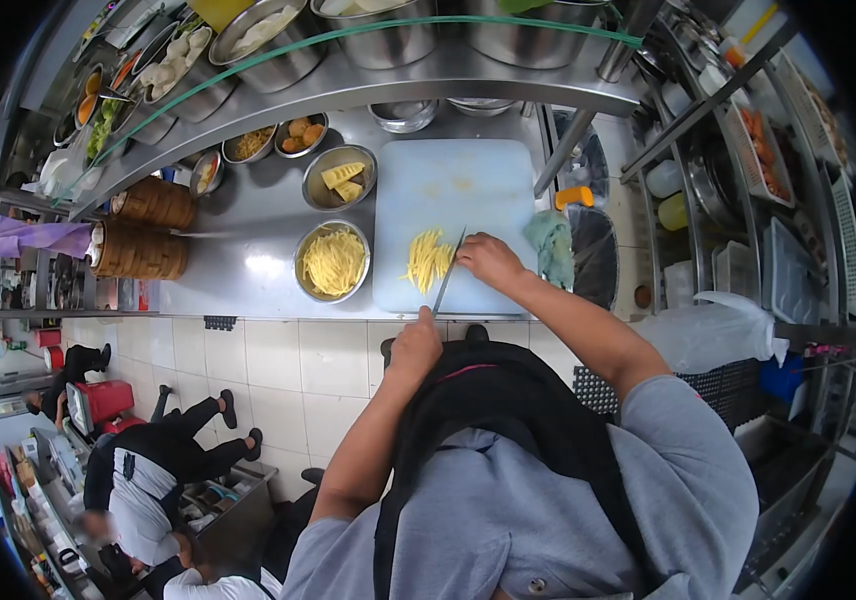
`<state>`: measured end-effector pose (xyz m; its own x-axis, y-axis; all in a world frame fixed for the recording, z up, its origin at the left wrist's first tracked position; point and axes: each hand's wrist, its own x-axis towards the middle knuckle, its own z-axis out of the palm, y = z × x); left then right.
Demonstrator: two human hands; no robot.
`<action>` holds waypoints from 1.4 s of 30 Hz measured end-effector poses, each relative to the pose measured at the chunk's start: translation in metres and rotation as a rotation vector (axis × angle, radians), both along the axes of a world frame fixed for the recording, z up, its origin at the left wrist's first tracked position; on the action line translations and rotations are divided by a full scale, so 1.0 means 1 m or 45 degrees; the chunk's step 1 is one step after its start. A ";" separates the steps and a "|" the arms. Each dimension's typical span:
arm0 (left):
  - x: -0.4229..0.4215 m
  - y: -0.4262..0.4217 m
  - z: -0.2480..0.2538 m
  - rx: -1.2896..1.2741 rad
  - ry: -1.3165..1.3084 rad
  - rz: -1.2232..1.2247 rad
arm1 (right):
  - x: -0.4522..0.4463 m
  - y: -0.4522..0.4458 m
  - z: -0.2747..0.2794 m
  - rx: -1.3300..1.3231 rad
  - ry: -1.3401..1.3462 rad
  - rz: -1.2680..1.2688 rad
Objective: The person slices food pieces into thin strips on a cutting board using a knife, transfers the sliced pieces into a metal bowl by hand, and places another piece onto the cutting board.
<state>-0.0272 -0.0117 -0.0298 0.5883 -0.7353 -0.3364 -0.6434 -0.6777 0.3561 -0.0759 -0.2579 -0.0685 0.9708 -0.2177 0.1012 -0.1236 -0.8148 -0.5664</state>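
Note:
My left hand (416,347) is closed around the handle of a knife (448,275) at the front edge of the light-blue cutting board (458,180). The blade points away from me, tilted a little to the right. Against its right side are the curled fingers of my right hand (489,262), pressed down on the board; whatever is under them is hidden. A small pile of pale yellow shreds (426,262) lies just left of the blade. Left of the board, a steel bowl holds more yellow shreds (334,262), and another behind it holds yellow bamboo shoot chunks (345,181).
A greenish cloth (550,245) lies at the board's right edge, near an orange-yellow object (575,197). Bamboo steamers (140,250) stand at the counter's left end. A metal shelf (378,85) with steel containers runs above the back. Other people (143,480) are at lower left.

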 end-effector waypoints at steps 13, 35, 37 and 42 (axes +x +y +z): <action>0.004 0.000 0.013 -0.021 -0.058 -0.033 | -0.006 0.004 0.001 0.000 -0.058 -0.044; 0.006 0.001 0.015 -0.035 -0.020 -0.042 | -0.006 0.006 0.001 -0.019 0.065 -0.087; 0.003 0.005 -0.007 -0.065 0.004 -0.037 | -0.008 0.010 0.007 -0.050 0.050 -0.092; 0.007 0.004 -0.022 -0.143 0.054 0.006 | -0.015 0.010 0.001 -0.078 -0.011 -0.058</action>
<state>-0.0205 -0.0079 -0.0518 0.5790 -0.7669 -0.2769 -0.6229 -0.6351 0.4567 -0.0913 -0.2483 -0.0672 0.9590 -0.2548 0.1241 -0.1568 -0.8418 -0.5166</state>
